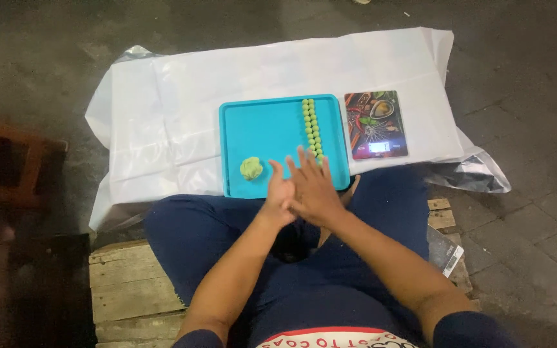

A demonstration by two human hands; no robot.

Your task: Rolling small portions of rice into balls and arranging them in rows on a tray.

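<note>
My left hand (pixel 277 195) and my right hand (pixel 315 187) are pressed palm to palm over the near edge of a teal tray (pixel 272 122), with the right hand lying on top and the fingers stretched out. Anything between the palms is hidden. On the tray, a lump of green dough (pixel 251 168) lies just left of my hands. Two rows of several small green balls (pixel 311 125) run along the tray's right side, and the nearest balls are partly covered by my right fingertips.
The tray rests on a white plastic sheet (pixel 162 96) spread over a dark paved floor. A flat kitchen scale (pixel 376 124) with a colourful printed top lies right of the tray. I sit cross-legged on a wooden pallet (pixel 130 283). A reddish wooden object (pixel 8 161) stands at the left.
</note>
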